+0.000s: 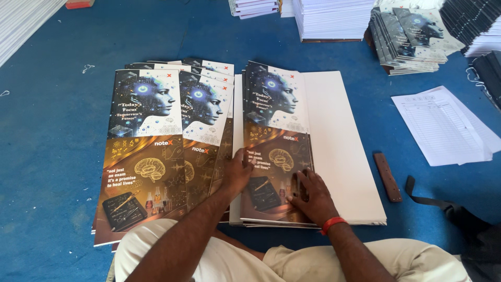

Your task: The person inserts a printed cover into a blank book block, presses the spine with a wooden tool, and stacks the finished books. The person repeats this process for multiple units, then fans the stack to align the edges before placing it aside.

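Both hands press flat on one printed cover sheet.

The left hand [237, 175] and right hand [310, 196] lie open on the near end of the top cover sheet [274, 130]. Its long side runs straight away from the person, on a white paper stack [344, 156]. More covers [151, 151] fan out just left, on the blue floor [47, 156].

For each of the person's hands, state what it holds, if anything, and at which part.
Nothing is gripped. The left hand and right hand both lie flat on the lower half of the top printed cover on the white stack.
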